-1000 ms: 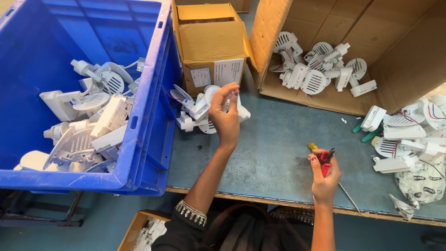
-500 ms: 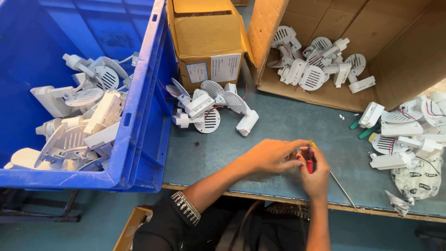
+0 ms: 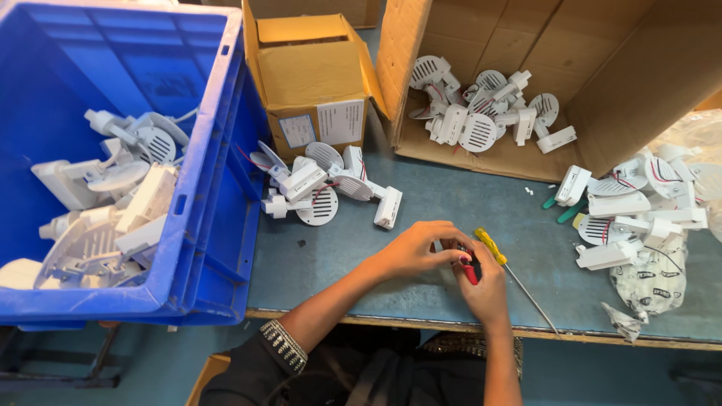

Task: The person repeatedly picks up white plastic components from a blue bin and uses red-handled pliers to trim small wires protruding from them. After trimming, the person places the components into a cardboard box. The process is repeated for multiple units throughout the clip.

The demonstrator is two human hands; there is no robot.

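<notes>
My left hand (image 3: 410,252) and my right hand (image 3: 489,289) meet over the blue-grey table (image 3: 353,263) near its front edge. My right hand grips a small red-handled tool (image 3: 469,272), and my left fingertips pinch at its upper end. Whether a small part sits between the fingers is hidden. A yellow-handled screwdriver (image 3: 490,246) lies on the table just right of my hands, its thin shaft pointing toward the front edge. A loose pile of white plastic vented parts with red wires (image 3: 323,188) lies a little beyond my left hand.
A blue crate (image 3: 210,150) with white parts stands at the left. A small cardboard box (image 3: 308,75) sits behind the pile. A large open cardboard box (image 3: 602,75) holds more white parts (image 3: 481,113). Further white parts (image 3: 639,203), green pieces (image 3: 560,207) and a plastic bag (image 3: 654,278) lie at right.
My left hand left the pile of white parts and came down and right to join my right hand at the red-handled tool. My right hand stayed near the front edge.
</notes>
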